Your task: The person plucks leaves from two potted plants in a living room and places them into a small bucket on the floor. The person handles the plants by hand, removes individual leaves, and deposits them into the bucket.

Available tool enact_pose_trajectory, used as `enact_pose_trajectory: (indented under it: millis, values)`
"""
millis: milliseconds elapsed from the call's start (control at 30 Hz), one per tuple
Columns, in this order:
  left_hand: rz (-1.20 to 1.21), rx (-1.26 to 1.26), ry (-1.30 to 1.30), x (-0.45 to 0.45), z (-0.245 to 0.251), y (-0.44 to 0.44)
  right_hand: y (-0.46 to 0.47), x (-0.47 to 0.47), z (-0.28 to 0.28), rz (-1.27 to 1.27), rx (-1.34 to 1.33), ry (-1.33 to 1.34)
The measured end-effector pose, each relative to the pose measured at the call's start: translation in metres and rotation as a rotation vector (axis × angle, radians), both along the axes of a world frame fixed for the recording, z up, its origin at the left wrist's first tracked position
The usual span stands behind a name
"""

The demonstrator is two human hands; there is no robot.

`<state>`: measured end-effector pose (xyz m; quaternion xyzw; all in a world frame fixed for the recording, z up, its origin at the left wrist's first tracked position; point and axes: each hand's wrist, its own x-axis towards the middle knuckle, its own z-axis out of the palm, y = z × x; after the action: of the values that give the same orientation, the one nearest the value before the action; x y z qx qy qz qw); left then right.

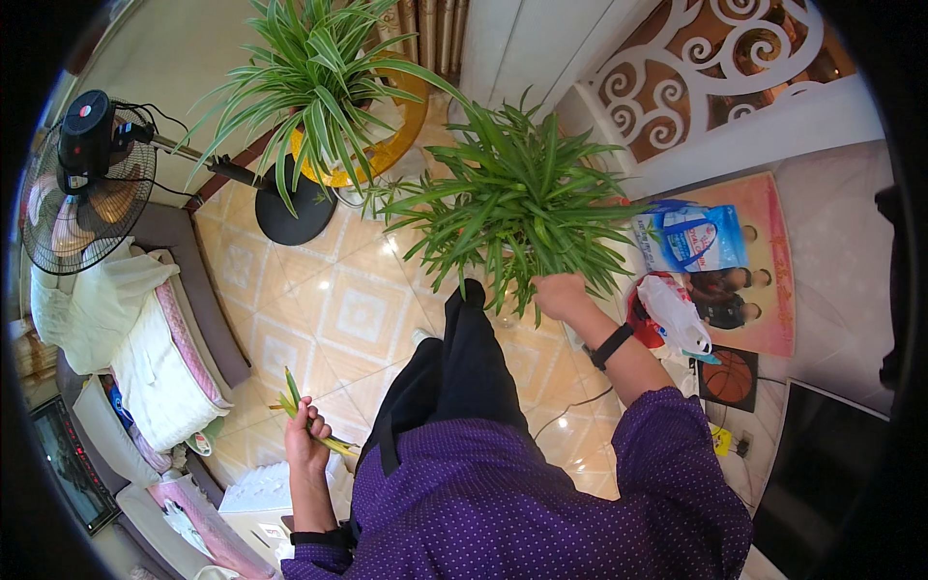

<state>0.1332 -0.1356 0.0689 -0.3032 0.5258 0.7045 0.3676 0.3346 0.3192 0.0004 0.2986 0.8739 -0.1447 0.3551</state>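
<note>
My left hand (307,433) is closed around a small bunch of cut or plucked leaves (288,401), green and yellowed with brownish tips. It is held low, left of my body. Ahead of me a bushy green spider plant (533,196) spreads its long, narrow leaves; foliage mostly hides its pot. My right hand (562,296) reaches to the plant's lower right edge, fingers curled in against the leaves. Whether a leaf is pinched there is hidden. A second spider plant (319,87), with white-striped leaves, stands farther off to the left on a yellow ring-shaped stand (406,138).
A black pedestal fan (90,181) and a grey sofa (210,304) with white bedding are at left. On the right counter lie a blue-and-white bag (696,239), a white plastic bag (674,312) and a dark screen (812,478). A cable (573,415) crosses the tiled floor (362,312).
</note>
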Motion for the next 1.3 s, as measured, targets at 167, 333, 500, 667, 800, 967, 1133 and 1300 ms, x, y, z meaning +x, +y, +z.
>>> enact_pose_trajectory:
  millis: [167,333,500,667,800,967,1133,1300]
  values:
    - [-0.005,-0.031,-0.007,0.003,0.0,0.002,-0.019,-0.023,-0.033,-0.206,-0.123,0.459]
    - [0.002,-0.099,-0.028,0.006,0.004,0.001,-0.009,-0.06,-0.119,-0.975,-0.275,0.823]
    - [0.027,-0.141,-0.049,0.007,0.007,0.002,0.023,-0.052,-0.162,-1.7,-0.528,0.697]
    - [0.052,-0.194,-0.055,0.005,0.007,0.006,0.049,-0.026,-0.185,-1.616,-0.345,0.565]
    - [0.061,-0.173,-0.071,0.005,0.003,0.01,0.048,-0.025,-0.22,-1.904,-0.672,1.401]
    - [0.043,-0.199,-0.079,0.004,0.001,0.019,0.03,-0.046,-0.212,-1.002,-0.158,0.664]
    - [0.028,-0.213,-0.072,-0.002,0.003,0.026,0.046,-0.071,-0.167,-1.111,-0.12,0.049]
    - [0.038,-0.239,-0.079,-0.004,0.005,0.029,0.053,-0.059,-0.181,-1.25,-0.109,0.437]
